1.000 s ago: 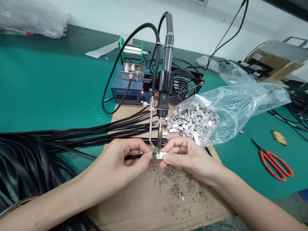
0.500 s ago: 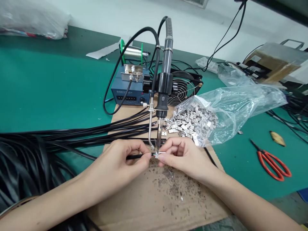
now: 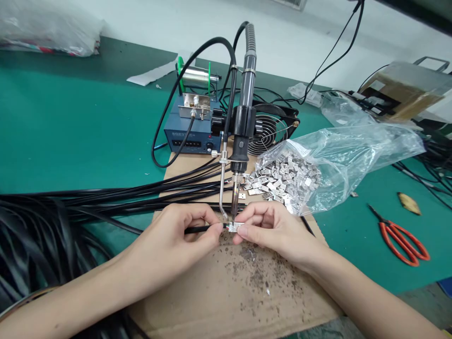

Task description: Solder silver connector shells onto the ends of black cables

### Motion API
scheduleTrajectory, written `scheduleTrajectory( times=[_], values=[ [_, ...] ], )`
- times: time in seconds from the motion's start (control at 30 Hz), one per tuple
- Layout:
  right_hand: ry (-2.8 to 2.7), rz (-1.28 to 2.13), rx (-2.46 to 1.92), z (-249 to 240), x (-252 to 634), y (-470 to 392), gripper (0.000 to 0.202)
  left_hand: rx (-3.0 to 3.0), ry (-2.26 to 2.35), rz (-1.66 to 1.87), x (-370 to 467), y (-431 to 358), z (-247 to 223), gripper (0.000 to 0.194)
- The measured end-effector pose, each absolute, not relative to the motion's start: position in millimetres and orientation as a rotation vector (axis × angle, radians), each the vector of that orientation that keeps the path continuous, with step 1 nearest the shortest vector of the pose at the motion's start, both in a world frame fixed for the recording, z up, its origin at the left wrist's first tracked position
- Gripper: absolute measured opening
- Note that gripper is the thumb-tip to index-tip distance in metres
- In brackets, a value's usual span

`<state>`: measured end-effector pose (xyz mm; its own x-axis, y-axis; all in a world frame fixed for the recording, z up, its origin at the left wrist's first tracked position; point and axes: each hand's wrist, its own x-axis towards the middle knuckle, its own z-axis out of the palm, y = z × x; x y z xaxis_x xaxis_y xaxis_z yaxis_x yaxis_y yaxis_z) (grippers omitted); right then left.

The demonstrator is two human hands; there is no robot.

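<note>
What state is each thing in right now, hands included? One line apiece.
Left hand, pinching the black cable.
Right hand, pinching the metal connector.
Black cable, held with its end at the metal connector.
Soldering iron, clamped, tip down at the metal connector.
Solder spool, wound with wire.
Plastic bag, lying down, loose connectors heaped at one end.
Red-handled cutters, lying down, blades apparently closed.
Fan, cannot tell whether spinning.

Black cable point(image 3: 197, 230), silver connector point(image 3: 233, 227), red-handled scissors point(image 3: 401, 238), green tabletop point(image 3: 88, 132), dark-speckled brown cardboard point(image 3: 197, 301)

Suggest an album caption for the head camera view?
Left hand pinching a black cable, right hand a metal connector, just below a soldering iron.
</note>
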<state>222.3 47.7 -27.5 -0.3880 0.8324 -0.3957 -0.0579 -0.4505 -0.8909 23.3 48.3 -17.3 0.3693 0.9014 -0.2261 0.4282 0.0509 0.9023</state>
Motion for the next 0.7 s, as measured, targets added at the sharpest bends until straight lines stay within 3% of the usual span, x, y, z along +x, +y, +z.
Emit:
scheduleTrajectory(
  times=[0.7],
  values=[
    [-1.044,2.044,-1.044,-34.4,229.0,47.9,0.009,1.472,1.257,0.621,28.9,41.9,-13.0,0.025]
  ],
)
